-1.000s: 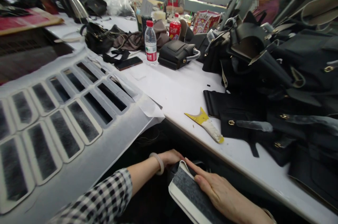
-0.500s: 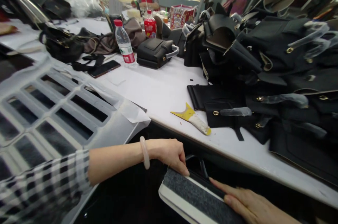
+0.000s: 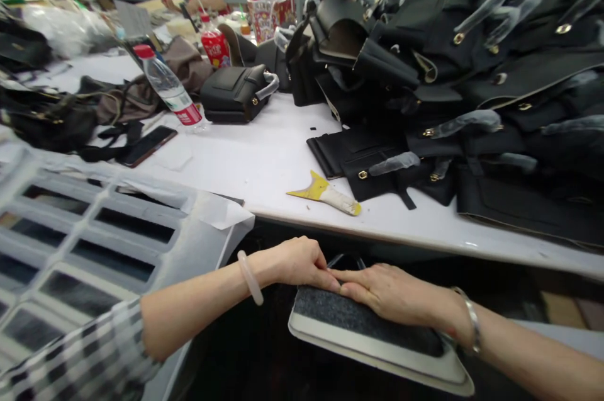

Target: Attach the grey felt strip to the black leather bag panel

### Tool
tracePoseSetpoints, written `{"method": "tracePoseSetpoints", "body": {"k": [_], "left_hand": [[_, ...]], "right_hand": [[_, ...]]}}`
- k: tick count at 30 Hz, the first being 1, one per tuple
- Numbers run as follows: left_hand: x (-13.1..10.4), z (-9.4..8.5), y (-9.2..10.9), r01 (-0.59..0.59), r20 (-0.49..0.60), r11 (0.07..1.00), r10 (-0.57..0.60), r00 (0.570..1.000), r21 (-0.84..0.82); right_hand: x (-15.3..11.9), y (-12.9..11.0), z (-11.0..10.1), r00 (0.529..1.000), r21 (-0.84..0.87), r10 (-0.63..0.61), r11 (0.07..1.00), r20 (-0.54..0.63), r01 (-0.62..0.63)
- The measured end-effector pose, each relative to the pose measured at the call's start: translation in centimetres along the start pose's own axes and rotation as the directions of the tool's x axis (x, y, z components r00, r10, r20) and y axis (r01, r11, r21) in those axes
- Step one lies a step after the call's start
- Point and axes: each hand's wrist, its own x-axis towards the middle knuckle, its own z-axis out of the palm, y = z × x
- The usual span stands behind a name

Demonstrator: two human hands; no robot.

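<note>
A flat panel (image 3: 358, 332) with dark grey felt on top and a white edge lies below the table's front edge. My left hand (image 3: 297, 262), a pale bangle on its wrist, touches the panel's far left corner with its fingertips. Beside it my right hand (image 3: 391, 294), a silver bracelet on its wrist, rests palm down on the felt. The fingertips of the two hands meet. A black handle loop (image 3: 346, 260) shows just behind them.
A yellow-tipped scraper (image 3: 325, 193) lies near the white table's (image 3: 264, 162) front edge. Black bags (image 3: 472, 73) pile up at right. A water bottle (image 3: 170, 89), phone (image 3: 147, 145) and small black handbag (image 3: 236, 92) stand further back. A white sheet with cut-out windows (image 3: 94, 231) hangs at left. Two people sit far behind.
The view has swung right and down. My right hand has slid left along the felt panel until its fingertips met my left hand. The panel now lies flatter.
</note>
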Motion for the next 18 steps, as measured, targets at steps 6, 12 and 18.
{"method": "tracePoseSetpoints", "body": {"k": [6, 12, 18], "left_hand": [[-1.3, 1.7, 0.9, -0.108, -0.255, 0.993, 0.117, 0.960, 0.050], [-3.3, 8.0, 5.4, -0.414, -0.451, 0.903, 0.419, 0.788, 0.116], [-1.8, 13.4, 8.1, -0.410, -0.415, 0.904, 0.422, 0.806, 0.123]], "right_hand": [[-3.3, 3.4, 0.4, 0.837, 0.324, 0.223, 0.944, -0.500, -0.058], [-8.7, 6.9, 11.1, 0.068, 0.806, 0.806, 0.575, -0.588, 0.141], [-2.1, 3.6, 21.5, 0.268, 0.857, 0.854, 0.321, -0.446, 0.404]]}}
